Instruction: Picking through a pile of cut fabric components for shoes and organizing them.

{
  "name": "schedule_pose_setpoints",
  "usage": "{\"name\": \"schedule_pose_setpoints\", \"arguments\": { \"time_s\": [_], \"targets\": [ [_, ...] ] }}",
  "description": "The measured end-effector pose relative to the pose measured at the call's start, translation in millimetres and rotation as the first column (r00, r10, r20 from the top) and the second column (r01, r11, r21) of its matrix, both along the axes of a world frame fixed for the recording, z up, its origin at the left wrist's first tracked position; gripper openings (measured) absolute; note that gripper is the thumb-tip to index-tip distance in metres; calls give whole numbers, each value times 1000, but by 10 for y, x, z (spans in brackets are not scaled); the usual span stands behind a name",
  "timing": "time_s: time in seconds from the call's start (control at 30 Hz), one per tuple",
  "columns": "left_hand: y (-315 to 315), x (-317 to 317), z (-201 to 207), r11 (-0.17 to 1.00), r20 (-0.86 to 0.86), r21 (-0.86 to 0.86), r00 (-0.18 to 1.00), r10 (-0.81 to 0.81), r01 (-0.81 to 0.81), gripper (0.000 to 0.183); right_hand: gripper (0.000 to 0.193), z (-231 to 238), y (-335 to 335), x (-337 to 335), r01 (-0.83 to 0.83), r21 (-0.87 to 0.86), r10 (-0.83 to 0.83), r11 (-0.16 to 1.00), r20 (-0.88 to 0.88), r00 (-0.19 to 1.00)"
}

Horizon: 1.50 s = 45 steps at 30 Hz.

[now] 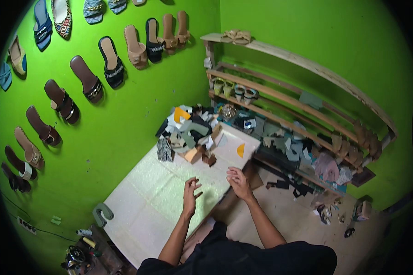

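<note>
Scraps lie mid-frame, beyond left hand and right hand, both empty, loosely curled. Upper-left black sandal bears pale lettering.

Bare arms reach forward, left hand and right hand apart, fingers loosely bent

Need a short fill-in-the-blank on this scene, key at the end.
1. The left hand and right hand hold ____.
2. The wall behind the hanging sandals is coloured ____.
3. The scrap pile lies at the table's ____ end, away from the person.

Missing words: nothing; green; far
</note>
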<state>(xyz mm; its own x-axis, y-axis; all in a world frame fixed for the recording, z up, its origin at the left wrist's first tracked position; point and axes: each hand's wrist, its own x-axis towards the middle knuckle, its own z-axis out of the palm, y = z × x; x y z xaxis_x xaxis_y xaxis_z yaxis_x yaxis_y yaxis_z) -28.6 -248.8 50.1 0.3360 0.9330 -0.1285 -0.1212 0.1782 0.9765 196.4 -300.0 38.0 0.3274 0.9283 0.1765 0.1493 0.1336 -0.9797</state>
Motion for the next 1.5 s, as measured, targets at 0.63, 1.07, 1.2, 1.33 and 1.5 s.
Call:
{"name": "schedule_pose_setpoints", "arguments": {
  "time_s": [0.63,1.07,1.2,1.33,1.5],
  "targets": [
    [1848,279,-223,948,57,-201,964,261,-245,42,37,-44,2346,430,-142,-80,153,987,162,975],
    [2668,616,-932,834,-157,13,822,547,-552,33,37,-537,3583,634,-280,-133,310,951,387,868],
    [2834,752,-1038,779,-321,143,716,620,-610,31,38,-531,3797,587,-196,-126,232,972,614,754],
    [2916,897,-970,750,-458,227,611,645,-621,22,38,-619,3922,616,-157,-109,189,981,682,707],
    [2908,884,-1004,736,-432,198,616,658,-647,15,24,-655,3944,598,-129,-64,133,990,737,662]
  ]
}}
